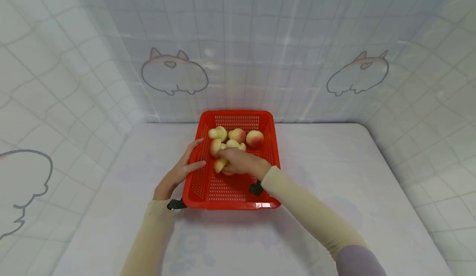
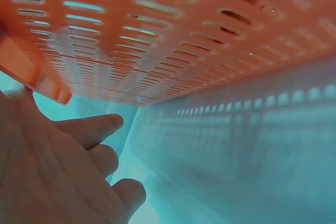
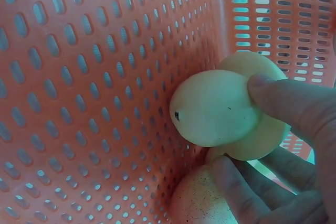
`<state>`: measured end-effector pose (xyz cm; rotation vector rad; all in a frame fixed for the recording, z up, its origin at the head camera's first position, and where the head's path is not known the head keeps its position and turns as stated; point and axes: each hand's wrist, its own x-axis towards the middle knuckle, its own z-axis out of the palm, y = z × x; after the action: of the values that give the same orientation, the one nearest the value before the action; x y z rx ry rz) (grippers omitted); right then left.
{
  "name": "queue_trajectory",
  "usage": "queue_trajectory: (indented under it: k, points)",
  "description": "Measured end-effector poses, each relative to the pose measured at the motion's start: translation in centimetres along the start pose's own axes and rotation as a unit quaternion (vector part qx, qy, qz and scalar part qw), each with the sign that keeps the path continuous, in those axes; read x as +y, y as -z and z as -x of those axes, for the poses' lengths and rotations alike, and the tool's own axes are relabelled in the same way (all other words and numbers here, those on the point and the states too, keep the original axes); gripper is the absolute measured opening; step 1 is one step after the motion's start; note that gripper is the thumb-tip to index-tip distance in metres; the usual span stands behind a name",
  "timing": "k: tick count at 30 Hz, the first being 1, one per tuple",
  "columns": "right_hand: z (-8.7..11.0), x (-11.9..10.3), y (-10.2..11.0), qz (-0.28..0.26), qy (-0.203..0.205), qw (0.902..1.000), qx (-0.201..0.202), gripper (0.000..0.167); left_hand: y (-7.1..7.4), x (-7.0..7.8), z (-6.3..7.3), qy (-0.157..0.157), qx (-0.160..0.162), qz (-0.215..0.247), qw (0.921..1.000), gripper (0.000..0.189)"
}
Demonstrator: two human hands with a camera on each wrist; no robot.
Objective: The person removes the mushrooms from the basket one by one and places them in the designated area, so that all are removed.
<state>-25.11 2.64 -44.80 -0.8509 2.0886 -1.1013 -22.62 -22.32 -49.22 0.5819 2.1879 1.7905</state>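
Observation:
A red perforated plastic basket (image 1: 227, 191) holds several fruits. My right hand (image 1: 239, 160) reaches into it and grips a pale yellow, egg-shaped fruit (image 3: 207, 111) with a small dark spot at one end. Its thumb lies on the fruit's side in the right wrist view. Behind that is another pale yellow fruit (image 3: 254, 66), and below it a speckled fruit (image 3: 197, 200). My left hand (image 1: 180, 168) lies at the basket's left rim, thumb and index finger extended over it. In the left wrist view, its other fingers (image 2: 100, 158) are outside the basket wall, apart from it.
Blushed peaches, one at the right (image 1: 255, 139) and one beside it (image 1: 238, 135), lie toward the basket's back. The basket stands on a white covered table (image 1: 327, 164). A grid-patterned curtain (image 1: 260, 73) with animal drawings hangs behind the table and along both sides.

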Motion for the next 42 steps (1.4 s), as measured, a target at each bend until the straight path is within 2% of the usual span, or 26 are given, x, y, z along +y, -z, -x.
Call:
queue_trajectory:
  k: [1, 2, 3, 4, 5, 7, 14, 19, 25, 28, 35, 42]
  points:
    - [-0.1, 0.0, 0.0, 0.02, 0.001, 0.9998, 0.003, 0.01, 0.0, 0.0, 0.0, 0.001, 0.001, 0.0, 1.0, 0.077]
    - [-0.1, 0.1, 0.1, 0.148, 0.024, 0.988, 0.034, 0.007, 0.1, 0.0, -0.1, 0.002, 0.0, 0.0, 1.0, 0.077]
    - [-0.1, 0.2, 0.2, 0.24, 0.042, 0.9678, 0.062, 0.009, 0.1, 0.0, -0.1, 0.003, -0.001, 0.0, 1.0, 0.076]
    - [-0.2, 0.2, 0.3, 0.291, 0.052, 0.9526, 0.072, 0.014, 0.1, 0.1, -0.1, 0.007, -0.002, 0.002, 1.0, 0.076]
    - [-0.2, 0.2, 0.3, 0.303, 0.052, 0.9489, 0.072, 0.016, 0.2, 0.1, -0.1, 0.01, -0.003, 0.003, 0.9999, 0.076]
    - [-0.2, 0.1, 0.4, 0.306, 0.05, 0.9479, 0.071, 0.019, 0.3, 0.2, -0.2, 0.017, -0.005, 0.006, 0.9998, 0.076]
    - [0.0, -0.1, 0.8, 0.278, 0.013, 0.9579, 0.069, 0.026, 0.2, 0.5, -0.6, 0.019, -0.009, 0.004, 0.9998, 0.076]
    - [-0.2, -0.4, 0.8, 0.26, 0.015, 0.9632, 0.066, 0.034, 0.5, 0.4, -0.5, 0.023, -0.008, -0.002, 0.9997, 0.076]
    - [0.1, -0.4, 1.2, 0.237, -0.008, 0.9685, 0.076, 0.031, 0.6, 0.3, -0.5, 0.013, -0.013, -0.006, 0.9998, 0.077]
    - [0.3, -0.4, 1.5, 0.225, -0.007, 0.9709, 0.083, 0.032, 0.6, 0.3, -0.5, 0.006, -0.013, -0.009, 0.9999, 0.077]
    - [1.4, -0.3, 2.4, 0.242, -0.008, 0.9652, 0.099, 0.034, 0.2, 0.0, -1.1, -0.001, -0.029, -0.022, 0.9993, 0.078]
    - [2.1, -0.7, 3.2, 0.245, -0.001, 0.9646, 0.098, 0.043, 0.9, 0.0, -0.5, -0.002, -0.022, -0.027, 0.9994, 0.079]
